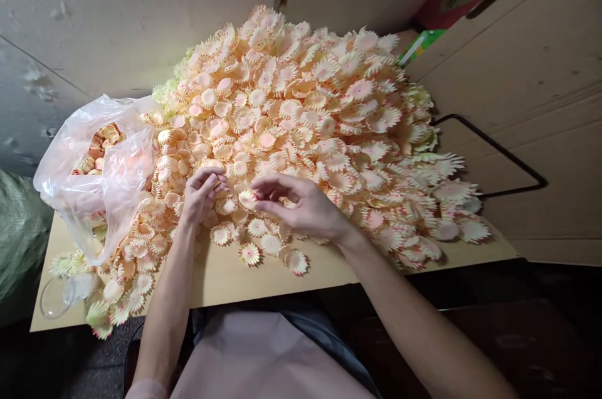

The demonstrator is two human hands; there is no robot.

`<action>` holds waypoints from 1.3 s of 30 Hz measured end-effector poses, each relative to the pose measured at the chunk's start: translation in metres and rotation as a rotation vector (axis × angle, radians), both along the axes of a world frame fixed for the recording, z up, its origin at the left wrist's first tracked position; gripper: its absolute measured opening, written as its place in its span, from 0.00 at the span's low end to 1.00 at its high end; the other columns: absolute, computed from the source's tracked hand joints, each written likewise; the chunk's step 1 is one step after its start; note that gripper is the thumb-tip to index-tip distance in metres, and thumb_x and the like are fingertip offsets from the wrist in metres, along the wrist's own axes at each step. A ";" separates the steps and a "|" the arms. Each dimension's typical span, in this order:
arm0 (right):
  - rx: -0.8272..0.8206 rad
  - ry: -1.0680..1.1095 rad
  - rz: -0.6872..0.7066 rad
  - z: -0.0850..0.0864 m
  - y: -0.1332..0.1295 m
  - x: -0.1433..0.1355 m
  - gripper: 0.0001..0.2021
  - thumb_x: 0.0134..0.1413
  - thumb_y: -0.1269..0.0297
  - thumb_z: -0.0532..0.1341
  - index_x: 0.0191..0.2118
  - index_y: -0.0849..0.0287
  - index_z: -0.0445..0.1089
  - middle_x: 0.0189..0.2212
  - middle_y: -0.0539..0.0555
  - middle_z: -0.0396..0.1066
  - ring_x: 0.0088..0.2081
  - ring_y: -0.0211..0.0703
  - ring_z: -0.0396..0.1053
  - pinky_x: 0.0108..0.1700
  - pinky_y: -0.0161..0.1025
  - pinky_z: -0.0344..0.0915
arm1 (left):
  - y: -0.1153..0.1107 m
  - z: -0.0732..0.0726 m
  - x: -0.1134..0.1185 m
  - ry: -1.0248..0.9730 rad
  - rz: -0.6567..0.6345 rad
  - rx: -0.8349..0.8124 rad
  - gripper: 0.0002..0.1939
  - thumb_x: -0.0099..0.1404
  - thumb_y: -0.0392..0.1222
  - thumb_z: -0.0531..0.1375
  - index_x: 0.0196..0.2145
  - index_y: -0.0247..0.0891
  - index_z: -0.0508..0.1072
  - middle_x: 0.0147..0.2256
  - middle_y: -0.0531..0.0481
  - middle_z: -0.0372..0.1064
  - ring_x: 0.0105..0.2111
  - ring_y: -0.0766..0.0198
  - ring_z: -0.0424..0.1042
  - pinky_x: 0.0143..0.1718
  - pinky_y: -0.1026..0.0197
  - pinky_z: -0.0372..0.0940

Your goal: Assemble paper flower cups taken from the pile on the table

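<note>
A large heap of pale cream and pink petal discs (282, 104) with red-tipped edges covers most of the wooden table. Over its front part, my right hand (291, 201) pinches one small cupped flower piece (248, 199) between thumb and fingertips. To the left of it is my left hand (205, 192), its fingers curled together above the discs; whatever they hold, if anything, is too small to make out. The two hands are a short gap apart. Several loose discs (270, 243) lie on the table just in front of them.
An open plastic bag (126, 167) with small red-edged pieces stands at the left. A clear round lid or cup (57, 296) lies at the table's front left corner. Cardboard (527, 104) and a bent black rod (503, 151) are at the right. A green sack (21, 242) is far left.
</note>
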State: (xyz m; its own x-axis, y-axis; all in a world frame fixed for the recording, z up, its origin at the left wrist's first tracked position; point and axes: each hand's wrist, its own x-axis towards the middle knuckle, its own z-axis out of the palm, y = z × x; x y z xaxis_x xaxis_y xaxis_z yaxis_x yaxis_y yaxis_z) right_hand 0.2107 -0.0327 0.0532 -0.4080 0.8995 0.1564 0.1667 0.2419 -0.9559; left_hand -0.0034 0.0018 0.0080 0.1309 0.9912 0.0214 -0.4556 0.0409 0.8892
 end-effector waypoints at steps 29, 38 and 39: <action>0.189 -0.858 0.275 -0.002 -0.042 0.030 0.18 0.52 0.76 0.62 0.47 0.51 0.72 0.43 0.53 0.71 0.34 0.40 0.72 0.37 0.35 0.67 | 0.003 -0.007 0.002 -0.099 0.157 -0.007 0.18 0.51 0.38 0.71 0.38 0.44 0.72 0.36 0.54 0.70 0.29 0.72 0.71 0.31 0.69 0.68; 0.323 -0.703 0.157 -0.002 -0.009 0.020 0.13 0.54 0.80 0.57 0.36 0.57 0.76 0.33 0.53 0.73 0.36 0.43 0.73 0.41 0.39 0.70 | 0.003 -0.003 -0.002 -0.132 0.189 -0.070 0.11 0.51 0.39 0.69 0.33 0.40 0.74 0.36 0.52 0.70 0.32 0.68 0.72 0.40 0.61 0.73; 0.366 -0.658 0.080 0.003 0.000 0.018 0.13 0.54 0.80 0.57 0.36 0.58 0.76 0.33 0.54 0.74 0.35 0.44 0.73 0.41 0.40 0.71 | 0.003 -0.003 -0.003 -0.150 0.207 -0.059 0.12 0.51 0.39 0.70 0.32 0.40 0.73 0.34 0.53 0.69 0.31 0.69 0.71 0.38 0.63 0.72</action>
